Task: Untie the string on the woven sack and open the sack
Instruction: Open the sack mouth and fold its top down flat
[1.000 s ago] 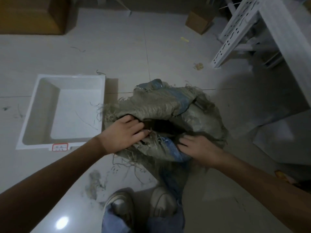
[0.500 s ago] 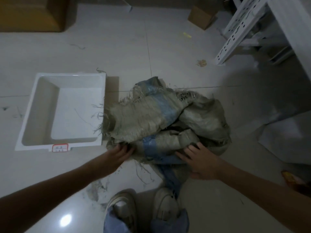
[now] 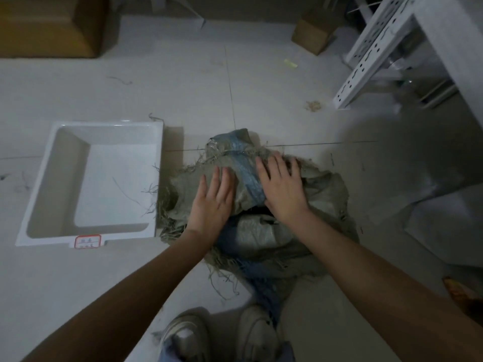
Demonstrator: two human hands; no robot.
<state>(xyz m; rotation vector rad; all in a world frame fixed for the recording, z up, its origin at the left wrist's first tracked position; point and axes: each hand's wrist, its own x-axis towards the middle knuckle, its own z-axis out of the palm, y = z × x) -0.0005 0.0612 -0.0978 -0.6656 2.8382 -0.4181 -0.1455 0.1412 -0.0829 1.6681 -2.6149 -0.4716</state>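
Observation:
A grey woven sack (image 3: pixel 264 233) with a blue stripe and frayed edges lies crumpled on the tiled floor just in front of my shoes. My left hand (image 3: pixel 213 202) rests flat on its upper left fold, fingers spread. My right hand (image 3: pixel 281 186) lies flat on the upper right fold, beside the blue stripe. A dark gap in the cloth shows between my wrists. Loose fibres hang from the sack's edges; I cannot make out a tied string.
A white plastic tray (image 3: pixel 34 205) with a red-bordered label sits on the floor left of the sack. A white perforated metal rack (image 3: pixel 371 50) stands at the upper right. Cardboard boxes (image 3: pixel 312 35) lie at the back, and my shoes (image 3: pixel 188 335) are below.
Both hands moved from the sack's near edge up onto its top folds and now lie flat. The cloth has been pushed down flatter.

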